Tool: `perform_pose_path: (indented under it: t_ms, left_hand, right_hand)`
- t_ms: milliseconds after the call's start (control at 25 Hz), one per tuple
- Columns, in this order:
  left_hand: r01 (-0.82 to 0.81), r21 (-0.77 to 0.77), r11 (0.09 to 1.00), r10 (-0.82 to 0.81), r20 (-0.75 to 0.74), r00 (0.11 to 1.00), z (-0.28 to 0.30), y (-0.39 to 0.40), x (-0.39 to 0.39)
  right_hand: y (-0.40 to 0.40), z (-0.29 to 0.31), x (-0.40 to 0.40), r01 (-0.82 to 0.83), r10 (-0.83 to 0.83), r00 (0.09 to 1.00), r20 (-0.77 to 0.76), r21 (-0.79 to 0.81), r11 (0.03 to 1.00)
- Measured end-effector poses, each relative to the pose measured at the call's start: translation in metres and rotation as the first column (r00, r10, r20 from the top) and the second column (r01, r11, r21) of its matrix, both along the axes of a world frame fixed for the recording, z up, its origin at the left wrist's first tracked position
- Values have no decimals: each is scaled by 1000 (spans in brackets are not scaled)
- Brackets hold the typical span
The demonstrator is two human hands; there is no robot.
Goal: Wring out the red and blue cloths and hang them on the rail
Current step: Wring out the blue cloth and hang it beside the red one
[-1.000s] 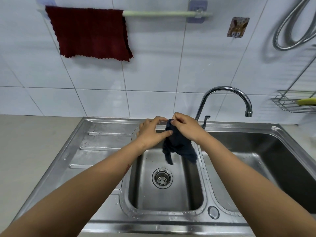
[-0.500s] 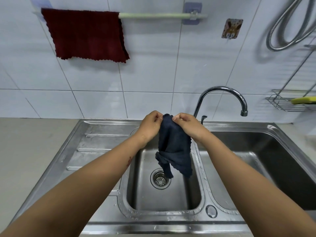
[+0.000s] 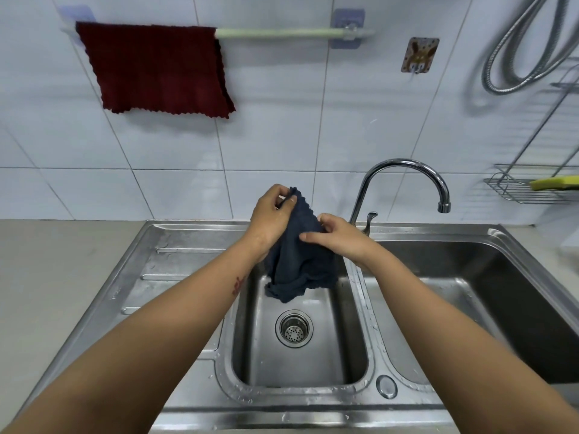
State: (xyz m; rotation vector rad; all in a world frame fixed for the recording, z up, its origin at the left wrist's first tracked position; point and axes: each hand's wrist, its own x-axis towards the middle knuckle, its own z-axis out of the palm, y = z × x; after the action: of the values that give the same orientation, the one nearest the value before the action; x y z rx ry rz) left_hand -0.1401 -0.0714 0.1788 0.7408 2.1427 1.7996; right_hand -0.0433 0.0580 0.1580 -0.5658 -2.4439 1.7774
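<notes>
The dark blue cloth (image 3: 299, 261) hangs partly unfolded over the small sink basin (image 3: 300, 364). My left hand (image 3: 272, 217) pinches its top corner, raised above the sink's back edge. My right hand (image 3: 338, 234) grips the cloth's right edge a little lower. The red cloth (image 3: 156, 68) hangs spread on the left part of the pale green rail (image 3: 282, 33) on the tiled wall; the rail's right part is bare.
A curved chrome tap (image 3: 404, 180) rises just right of my hands. A larger basin (image 3: 488, 305) lies to the right, a ribbed drainboard (image 3: 175, 277) to the left. A wire rack (image 3: 529, 186) with a yellow sponge and a coiled shower hose (image 3: 526, 54) hang at right.
The bunched blue cloth has been opened out between my hands. My left hand has lifted its corner higher while my right hand has slid down along the cloth's edge.
</notes>
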Motion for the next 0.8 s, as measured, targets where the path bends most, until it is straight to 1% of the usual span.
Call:
perform_pose_path:
  t_ms: [40, 120, 200, 320, 440, 480, 600, 640, 680, 720, 800]
  left_hand:
    - [-31, 25, 999, 30, 5, 1000, 2, -1, -2]
    - [-81, 85, 993, 79, 20, 997, 8, -4, -9]
    - [-101, 137, 985, 99, 26, 995, 14, -8, -17]
    - [-118, 145, 982, 117, 12, 993, 16, -13, -25]
    - [-142, 164, 976, 143, 7, 990, 14, -14, -27]
    - [-150, 170, 974, 151, 9, 989, 14, -14, -28]
    - [-164, 174, 971, 168, -6, 986, 17, -17, -33]
    - [-176, 179, 968, 180, -9, 984, 18, -18, -36]
    - [-192, 184, 964, 196, -7, 980, 18, -20, -38]
    - [-208, 186, 960, 213, -6, 977, 18, -21, -41]
    - [-235, 171, 957, 241, -14, 970, 15, -24, -44]
  right_hand:
    - [2, -2, 1, -40, 39, 999, 23, 40, 998]
    - [7, -10, 5, -78, 76, 996, 42, 49, 996]
    - [12, -18, 10, -54, 50, 996, 75, 41, 998]
    - [17, -25, 14, -24, 14, 992, 127, 78, 997]
    - [20, -28, 15, -47, 23, 988, 152, 160, 986]
    - [21, -30, 16, -44, 18, 989, 149, 177, 983]
    - [24, -35, 18, 25, -32, 996, 78, 91, 996]
    - [26, -37, 18, 60, -66, 996, 66, 92, 994]
    - [29, -39, 18, 96, -108, 992, 72, 149, 984]
    - [32, -42, 18, 124, -149, 985, 91, 244, 962]
    - [39, -46, 17, 129, -199, 971, 134, 407, 904]
